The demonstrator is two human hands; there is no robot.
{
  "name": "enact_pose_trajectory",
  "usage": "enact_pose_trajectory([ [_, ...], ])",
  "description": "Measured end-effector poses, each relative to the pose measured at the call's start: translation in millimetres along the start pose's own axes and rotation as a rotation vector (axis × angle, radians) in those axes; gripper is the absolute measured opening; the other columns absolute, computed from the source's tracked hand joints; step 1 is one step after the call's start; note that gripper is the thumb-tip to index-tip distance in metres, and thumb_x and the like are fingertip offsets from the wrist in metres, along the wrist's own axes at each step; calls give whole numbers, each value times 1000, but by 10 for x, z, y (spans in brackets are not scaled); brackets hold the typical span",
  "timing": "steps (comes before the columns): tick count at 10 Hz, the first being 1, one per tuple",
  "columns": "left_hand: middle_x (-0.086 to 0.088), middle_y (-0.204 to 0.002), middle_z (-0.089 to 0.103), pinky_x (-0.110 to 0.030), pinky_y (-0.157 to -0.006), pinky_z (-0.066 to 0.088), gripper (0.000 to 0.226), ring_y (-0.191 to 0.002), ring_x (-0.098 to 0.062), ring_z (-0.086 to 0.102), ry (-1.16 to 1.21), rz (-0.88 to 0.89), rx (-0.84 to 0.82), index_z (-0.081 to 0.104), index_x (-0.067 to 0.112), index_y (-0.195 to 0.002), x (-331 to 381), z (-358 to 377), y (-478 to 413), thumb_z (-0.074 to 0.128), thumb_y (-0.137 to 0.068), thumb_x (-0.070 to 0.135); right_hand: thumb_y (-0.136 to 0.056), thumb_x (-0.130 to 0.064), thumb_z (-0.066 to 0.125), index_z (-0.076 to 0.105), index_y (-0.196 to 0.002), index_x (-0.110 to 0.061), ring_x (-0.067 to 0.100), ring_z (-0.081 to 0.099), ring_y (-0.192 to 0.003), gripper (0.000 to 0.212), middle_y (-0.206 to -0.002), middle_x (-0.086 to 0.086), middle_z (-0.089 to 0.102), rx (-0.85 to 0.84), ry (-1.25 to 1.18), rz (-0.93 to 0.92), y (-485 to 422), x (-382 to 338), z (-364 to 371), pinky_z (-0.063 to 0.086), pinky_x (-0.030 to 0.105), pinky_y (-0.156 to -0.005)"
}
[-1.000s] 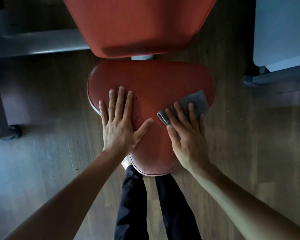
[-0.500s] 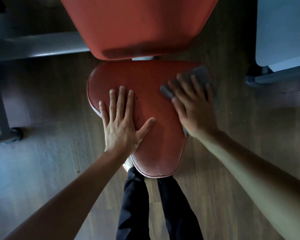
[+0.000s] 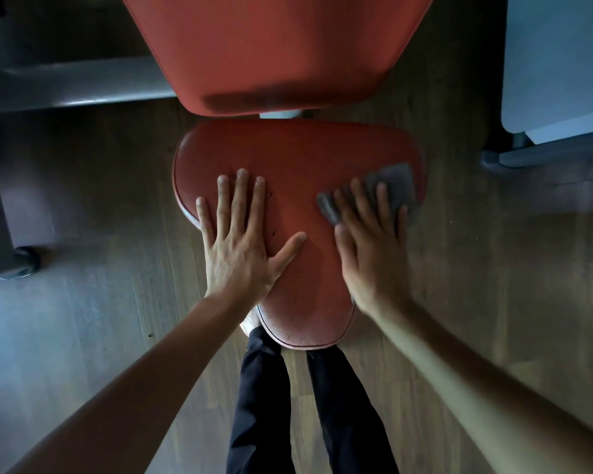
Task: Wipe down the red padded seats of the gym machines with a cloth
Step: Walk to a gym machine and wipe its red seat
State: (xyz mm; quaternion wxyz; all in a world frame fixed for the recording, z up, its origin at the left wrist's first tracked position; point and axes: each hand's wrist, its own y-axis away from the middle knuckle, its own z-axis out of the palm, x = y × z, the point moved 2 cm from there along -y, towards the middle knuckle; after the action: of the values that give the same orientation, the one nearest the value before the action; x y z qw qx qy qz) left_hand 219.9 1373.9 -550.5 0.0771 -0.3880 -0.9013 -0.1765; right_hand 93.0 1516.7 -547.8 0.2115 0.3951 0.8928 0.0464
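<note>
- Wood-grain floor [image 3: 100, 319], dark and dimly lit, runs under everything; a grey metal bar [image 3: 76, 87] of the machine crosses at the upper left, and a pale flat-sided block [image 3: 558, 56] stands at the upper right.
- The red padded seat [image 3: 288, 155] is a rounded triangle, wide at the far end and narrowing toward the person's dark trouser legs [image 3: 261, 405]. Its vinyl looks slightly pebbled, with piping along the edge.
- A red backrest [image 3: 274, 46] overhangs the seat's far edge.
- The grey cloth [image 3: 396, 181], folded and soft-looking, lies on the seat's right far corner, reaching its edge.
- The left hand [image 3: 240, 248] rests flat on the seat's left side, fingers straight, thumb spread, holding nothing.
- The right hand [image 3: 374, 248] presses down on the cloth with straight, spread fingers, gripping nothing.
</note>
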Motion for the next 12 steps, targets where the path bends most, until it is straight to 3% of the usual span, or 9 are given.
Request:
enact_pose_trajectory([
  [1,-5,-166,5,-53,-122,-4,93,-153,-24,-4,8,-3,5,14,16,-158,1,-3,11,29,-89,77,-105,-41,21,39,-150,-28,23,14,-152,51,-161,-6,27,-72,17,-128,462,3,-22,22,57,-117],
  [3,-4,-166,5,-53,-122,-4,93,-153,-23,-4,4,-6,7,14,17,-158,-5,8,1,31,-89,76,-103,-40,25,38,-151,-27,22,8,-153,52,-163,-7,23,4,-8,81,-98,-61,10,5,53,-121],
  [4,-4,-166,5,-53,-122,-4,93,-153,-23,-4,4,2,4,14,16,-158,5,3,17,30,-89,76,-103,-38,30,44,-149,-25,23,14,-152,49,-161,-5,29,-15,17,-7,343,-66,24,17,54,-120],
  [5,-4,-166,4,-53,-122,-5,92,-153,-23,-5,2,-17,0,13,17,-158,9,-5,-20,31,-89,76,-103,-38,31,45,-147,-27,23,18,-151,48,-160,-6,30,-12,83,-49,13,30,-12,16,55,-120],
  [6,-4,-166,4,-53,-122,-5,93,-153,-23,-6,5,-12,-6,13,16,-158,7,-9,-7,30,-89,76,-103,-40,25,41,-150,-27,22,9,-153,51,-162,-7,24,-17,7,46,2,-64,-4,10,52,-121],
  [7,-4,-166,3,-54,-122,-4,93,-153,-23,-7,4,-1,-10,12,16,-158,18,-15,27,28,-89,77,-104,-41,26,43,-149,-25,22,11,-152,51,-161,-6,26,-17,8,37,390,-95,1,17,52,-121],
  [9,-2,-166,1,-52,-122,-7,93,-153,-22,-8,21,-24,-20,10,17,-158,32,-32,-10,29,-89,77,-102,-42,22,39,-150,-26,21,5,-153,53,-163,-7,21,-27,-6,92,71,-97,-5,9,51,-122],
  [10,-3,-166,1,-53,-122,-6,93,-153,-22,-8,21,-18,-21,11,17,-158,34,-35,18,28,-89,77,-103,-41,26,45,-148,-26,21,9,-153,51,-161,-8,26,-33,11,61,380,-99,-32,16,51,-121],
  [12,0,-166,0,-51,-122,-8,93,-153,-20,-9,29,-50,-18,10,19,-158,40,-25,-30,29,-88,77,-102,-43,22,34,-152,-30,21,2,-153,53,-164,-9,17,-37,15,26,-84,-48,-23,0,49,-122],
])
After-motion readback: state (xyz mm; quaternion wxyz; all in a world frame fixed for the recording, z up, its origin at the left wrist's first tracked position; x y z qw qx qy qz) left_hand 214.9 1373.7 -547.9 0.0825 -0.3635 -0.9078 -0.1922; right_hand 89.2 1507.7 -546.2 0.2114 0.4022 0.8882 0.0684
